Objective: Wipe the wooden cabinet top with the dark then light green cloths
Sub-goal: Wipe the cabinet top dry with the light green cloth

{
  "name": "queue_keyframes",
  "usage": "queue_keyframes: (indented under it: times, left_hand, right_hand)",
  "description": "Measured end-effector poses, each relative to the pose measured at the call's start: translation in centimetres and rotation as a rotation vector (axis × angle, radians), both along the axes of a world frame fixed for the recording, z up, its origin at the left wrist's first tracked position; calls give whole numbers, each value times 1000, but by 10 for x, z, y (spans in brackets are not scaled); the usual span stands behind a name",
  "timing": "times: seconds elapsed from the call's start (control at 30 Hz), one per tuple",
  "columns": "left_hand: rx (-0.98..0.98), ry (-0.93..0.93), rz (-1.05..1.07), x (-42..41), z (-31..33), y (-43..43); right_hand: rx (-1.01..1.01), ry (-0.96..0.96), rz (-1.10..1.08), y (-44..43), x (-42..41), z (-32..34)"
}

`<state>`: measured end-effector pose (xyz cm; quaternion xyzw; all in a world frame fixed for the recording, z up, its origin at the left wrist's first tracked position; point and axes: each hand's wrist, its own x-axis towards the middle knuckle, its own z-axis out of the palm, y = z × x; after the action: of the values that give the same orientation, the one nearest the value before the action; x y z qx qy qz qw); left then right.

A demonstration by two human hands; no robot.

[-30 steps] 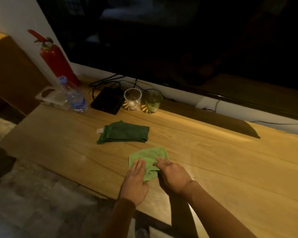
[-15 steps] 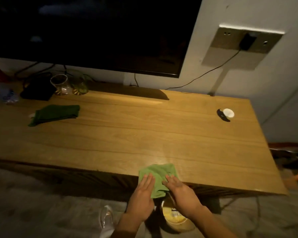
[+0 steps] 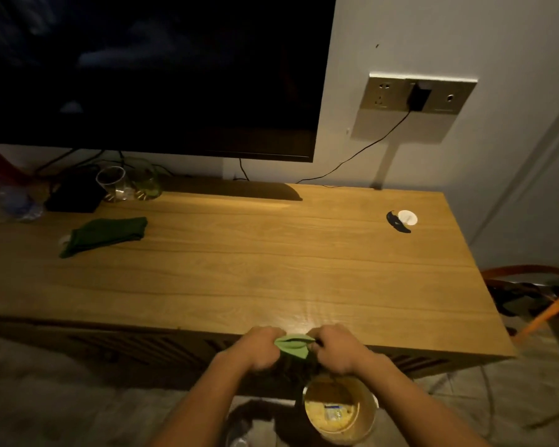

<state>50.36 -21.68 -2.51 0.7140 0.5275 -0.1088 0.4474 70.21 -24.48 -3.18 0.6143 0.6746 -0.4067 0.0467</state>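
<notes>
Both hands (image 3: 299, 351) bunch the light green cloth (image 3: 292, 345) in curled fingers; no writing legible.

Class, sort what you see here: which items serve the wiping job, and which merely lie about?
Job:
light green cloth in left hand and right hand
dark green cloth
cabinet top

Lying about:
two glasses
black box
white cap
bucket

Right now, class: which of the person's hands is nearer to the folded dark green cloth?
Left. The left hand grips the light green cloth at the cabinet's front edge, on the dark green cloth's side; the right hand sits farther right.
</notes>
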Motion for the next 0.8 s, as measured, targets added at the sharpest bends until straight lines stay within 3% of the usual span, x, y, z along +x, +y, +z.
queue_keyframes:
  times: [0.27, 0.43, 0.5, 0.63, 0.8]
  left_hand:
    - [466, -26, 188, -79, 15, 55]
    - [340, 116, -23, -118, -49, 15]
    - [397, 173, -73, -127, -71, -2]
    - [557, 195, 33, -116, -91, 5]
    - [383, 227, 11, -96, -105, 31]
  right_hand:
    - [342, 115, -84, 75, -86, 20]
    - [213, 57, 14, 45, -128, -33]
    - [212, 5, 0, 29, -140, -54]
    - [377, -137, -105, 30, -156, -78]
    - [336, -287, -96, 35, -171, -95]
